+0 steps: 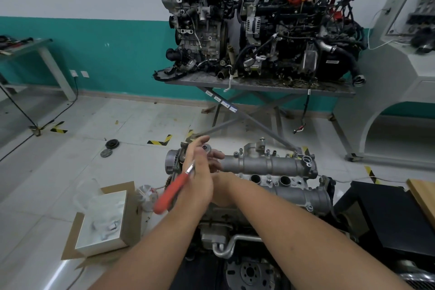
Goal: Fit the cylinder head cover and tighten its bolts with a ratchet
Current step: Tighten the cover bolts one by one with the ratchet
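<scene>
The grey cylinder head cover (266, 165) lies on the engine in front of me. A ratchet with a red handle (167, 195) points down to the left, and its head (206, 147) sits at the cover's far left end. My left hand (200, 183) lies along the ratchet's silver shaft with its fingers straight, reaching to the head. My right hand (217, 160) is just behind it, over the cover's left end. Only its fingers show, so its hold is hidden.
A cardboard box (77, 231) with a metal tray and small parts stands on the floor to the left. Two engines (259, 30) sit on a steel table (259, 87) ahead. A black case (388, 214) and a wooden board (423, 195) are at the right. Pulleys (111, 145) lie on the floor.
</scene>
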A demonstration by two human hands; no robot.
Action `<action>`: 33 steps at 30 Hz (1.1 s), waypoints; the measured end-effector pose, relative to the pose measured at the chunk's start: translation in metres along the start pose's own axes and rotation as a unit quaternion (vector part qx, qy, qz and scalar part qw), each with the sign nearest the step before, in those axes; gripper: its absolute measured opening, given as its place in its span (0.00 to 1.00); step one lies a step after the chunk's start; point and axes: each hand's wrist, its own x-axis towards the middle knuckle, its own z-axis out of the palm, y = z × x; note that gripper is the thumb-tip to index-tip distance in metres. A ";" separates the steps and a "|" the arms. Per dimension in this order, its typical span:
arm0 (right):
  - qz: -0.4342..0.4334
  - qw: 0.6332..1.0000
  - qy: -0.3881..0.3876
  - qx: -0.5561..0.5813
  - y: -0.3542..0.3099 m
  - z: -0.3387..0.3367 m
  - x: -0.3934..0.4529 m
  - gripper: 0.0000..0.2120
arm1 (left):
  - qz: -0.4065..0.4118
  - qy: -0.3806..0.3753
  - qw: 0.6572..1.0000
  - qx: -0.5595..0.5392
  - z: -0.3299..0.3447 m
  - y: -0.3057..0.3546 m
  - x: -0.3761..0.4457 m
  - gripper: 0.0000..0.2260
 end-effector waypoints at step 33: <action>-0.049 0.998 0.003 0.031 0.006 0.004 -0.011 0.19 | 0.179 -0.250 0.651 0.694 -0.010 0.058 0.051 0.14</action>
